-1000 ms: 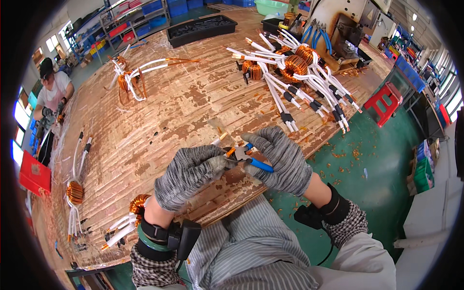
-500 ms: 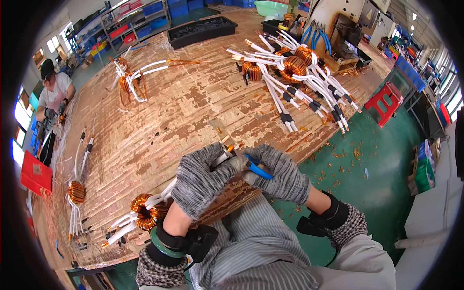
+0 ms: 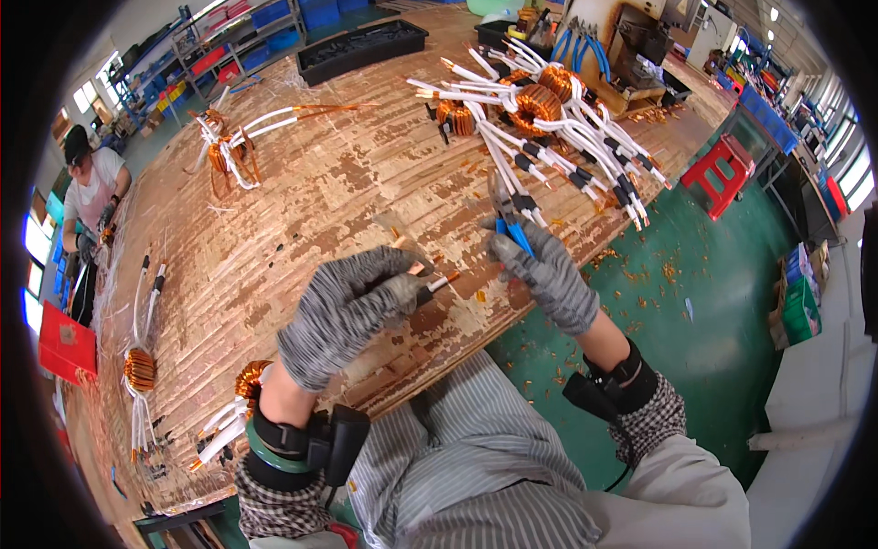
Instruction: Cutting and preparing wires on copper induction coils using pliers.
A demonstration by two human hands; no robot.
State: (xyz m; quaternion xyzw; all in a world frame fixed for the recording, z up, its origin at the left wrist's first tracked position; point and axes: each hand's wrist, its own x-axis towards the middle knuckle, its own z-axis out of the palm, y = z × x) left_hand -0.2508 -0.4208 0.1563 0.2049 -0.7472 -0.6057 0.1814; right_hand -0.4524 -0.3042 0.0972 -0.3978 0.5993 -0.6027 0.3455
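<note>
My left hand [image 3: 343, 316], in a grey knitted glove, is closed around the insulated wire leads [image 3: 425, 295] of a copper coil. Their bare copper tips stick out past its fingertips, and one lead wears a black sleeve. That toroidal coil [image 3: 251, 377] lies on the table at lower left, partly hidden behind my left wrist. My right hand [image 3: 551, 279], gloved alike, grips blue-handled pliers [image 3: 518, 236] with the jaws pointing up and away from me. A gap of bare tabletop separates the pliers from the wire tips.
Several copper coils with white leads [image 3: 535, 110] are piled at the far right of the worn wooden table [image 3: 311, 229]. Single coils [image 3: 139, 369] lie leftward. A black tray [image 3: 361, 52] stands at the back. Across the left edge a person [image 3: 91, 188] works. A red stool [image 3: 718, 177] stands right.
My right hand has moved right and away from the wire tips, taking the pliers with it. My left hand has shifted slightly left, still holding the leads.
</note>
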